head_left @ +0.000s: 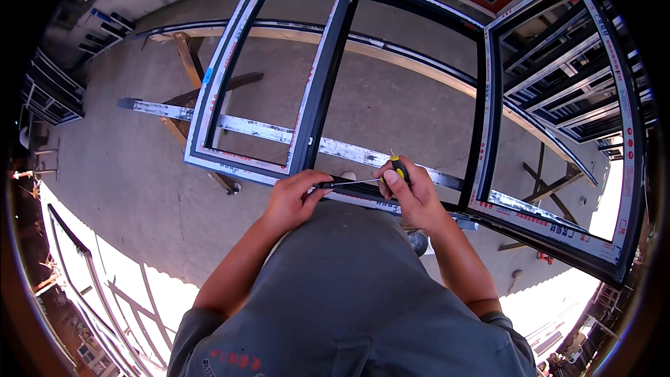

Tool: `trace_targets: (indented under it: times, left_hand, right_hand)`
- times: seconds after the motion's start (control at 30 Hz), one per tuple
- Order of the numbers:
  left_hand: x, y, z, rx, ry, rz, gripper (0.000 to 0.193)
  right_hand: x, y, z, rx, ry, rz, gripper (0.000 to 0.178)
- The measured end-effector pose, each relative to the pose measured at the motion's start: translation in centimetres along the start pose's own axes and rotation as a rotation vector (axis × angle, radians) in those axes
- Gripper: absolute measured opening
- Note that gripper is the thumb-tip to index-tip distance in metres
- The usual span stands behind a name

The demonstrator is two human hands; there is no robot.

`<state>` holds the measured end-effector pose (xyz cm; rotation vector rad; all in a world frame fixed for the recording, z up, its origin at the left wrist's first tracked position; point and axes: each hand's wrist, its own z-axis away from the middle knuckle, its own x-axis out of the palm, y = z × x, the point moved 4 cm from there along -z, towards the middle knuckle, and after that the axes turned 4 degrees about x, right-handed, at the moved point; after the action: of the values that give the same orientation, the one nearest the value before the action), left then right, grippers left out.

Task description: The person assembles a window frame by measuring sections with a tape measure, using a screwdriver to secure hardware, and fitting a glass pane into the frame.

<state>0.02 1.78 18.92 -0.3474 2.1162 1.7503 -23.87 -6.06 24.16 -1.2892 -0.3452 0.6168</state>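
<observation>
My right hand (417,199) is closed around a screwdriver (398,165) with a yellow and black handle; a short metal tip juts up past it. A thin metal rod (357,182) runs leftward from the right fingers to my left hand (294,201). The left fingertips pinch a small black piece (324,185) at the rod's end. Whether the rod belongs to the screwdriver cannot be made out. Both hands are over the near edge of a dark window frame (328,91), close to my body. Printed protective film covers parts of the frame.
The frame lies on long rails, one a scuffed white bar (255,128), over wooden trestle legs (187,56). An opened sash (624,119) stands out at the right. More frames (569,70) are stacked behind it, and others (52,87) lean at the far left.
</observation>
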Motion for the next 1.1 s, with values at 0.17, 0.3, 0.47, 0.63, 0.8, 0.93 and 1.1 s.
trace_targets:
  times: [0.17, 0.3, 0.47, 0.63, 0.8, 0.93, 1.1]
  left_hand:
    - [-0.2, 0.6, -0.6, 0.022, -0.113, -0.025, 0.025]
    - [-0.2, 0.2, -1.4, -0.068, -0.266, 0.102, 0.024]
    - [0.0, 0.6, -2.6, -0.204, -0.221, 0.151, 0.023]
    - [0.4, 0.8, -2.9, -0.049, 0.018, 0.002, 0.025]
    - [-0.1, 1.2, -3.4, -0.128, 0.043, 0.004, 0.037]
    - [0.0, 1.2, -3.6, -0.156, 0.037, 0.097, 0.045]
    - [-0.2, 1.5, -3.3, -0.157, 0.014, 0.182, 0.054]
  right_hand:
    - [-1.4, -0.4, -0.9, -0.226, -0.123, 0.210, 0.042]
    - [-2.4, -1.0, -2.1, -0.325, -0.168, 0.250, 0.044]
    - [-2.9, 0.9, -2.7, 0.004, -0.022, -0.034, 0.047]
    - [-2.1, 2.7, -3.5, 0.284, 0.223, -0.246, 0.051]
    - [-1.9, 5.5, -4.0, 0.448, 0.256, -0.389, 0.053]
    - [-1.0, 6.8, -3.9, 0.378, 0.357, -0.468, 0.052]
    - [-1.0, 7.7, -3.9, 0.098, 0.250, -0.392, 0.051]
